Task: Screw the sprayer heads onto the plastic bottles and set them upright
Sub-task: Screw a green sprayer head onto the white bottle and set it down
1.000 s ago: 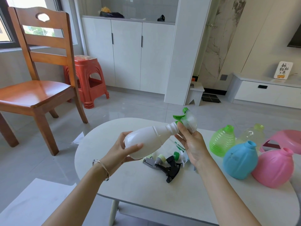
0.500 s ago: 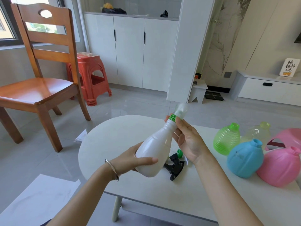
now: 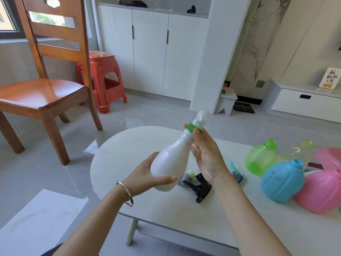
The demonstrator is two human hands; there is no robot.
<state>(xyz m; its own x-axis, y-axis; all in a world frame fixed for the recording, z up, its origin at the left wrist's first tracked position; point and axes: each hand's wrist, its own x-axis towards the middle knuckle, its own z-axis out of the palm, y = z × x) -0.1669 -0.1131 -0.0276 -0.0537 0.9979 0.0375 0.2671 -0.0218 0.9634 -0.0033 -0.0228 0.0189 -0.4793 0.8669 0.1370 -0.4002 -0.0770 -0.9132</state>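
white bottle (image 3: 170, 163) tilted, sprayer head (image 3: 198, 121) on neck

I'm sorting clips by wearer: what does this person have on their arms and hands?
Both forearms are bare, with no sleeves or gloves showing. Neither the left hand nor the right hand has a watch; a thin silver bangle circles the left wrist.

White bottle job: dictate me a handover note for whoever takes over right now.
Left hand grips the white bottle, tilted above the table.
Right hand pinches the sprayer head's green collar on its neck; tightness unclear.
Headless at right: green bottle, clear bottle, blue bottle, pink bottle.
Loose: black head, teal head.
To do: finish tightening, stand it upright, fit the other four.
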